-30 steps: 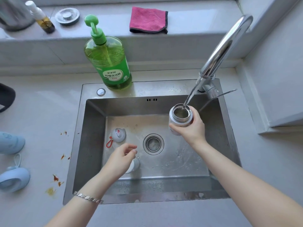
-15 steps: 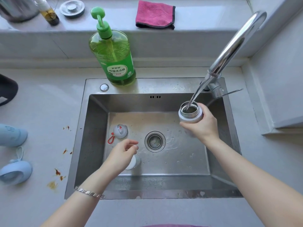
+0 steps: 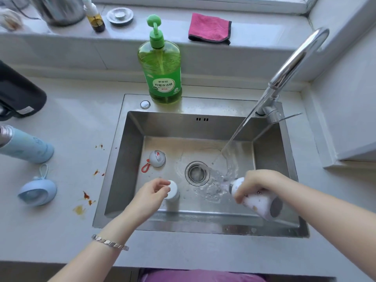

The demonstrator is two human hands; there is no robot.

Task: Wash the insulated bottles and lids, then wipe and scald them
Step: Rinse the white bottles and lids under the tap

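Note:
My right hand [image 3: 257,185] grips a white insulated bottle [image 3: 262,202], tipped mouth-down toward the drain [image 3: 197,173], and water pours out of it. The faucet [image 3: 293,68] runs into the steel sink [image 3: 122,159]. My left hand [image 3: 151,194] hovers with loosely curled fingers beside a small white inner lid [image 3: 172,190] standing on the sink floor; contact is unclear. A grey lid with a red strap [image 3: 156,159] lies at the sink's back left. On the left counter lie a light blue bottle [image 3: 26,146] and its blue lid [image 3: 37,192].
A green dish soap pump bottle [image 3: 162,72] stands on the sink's back rim. On the ledge behind sit a pink cloth [image 3: 209,28], a sink strainer plug [image 3: 120,15], a small oil bottle [image 3: 95,16] and a metal pot [image 3: 59,9]. Sauce stains [image 3: 85,197] dot the counter. A black appliance [image 3: 18,92] sits at left.
My right hand took the white bottle from under the faucet stream, lowered it toward the front of the sink and tipped it over, so water pours out. My left hand barely moved.

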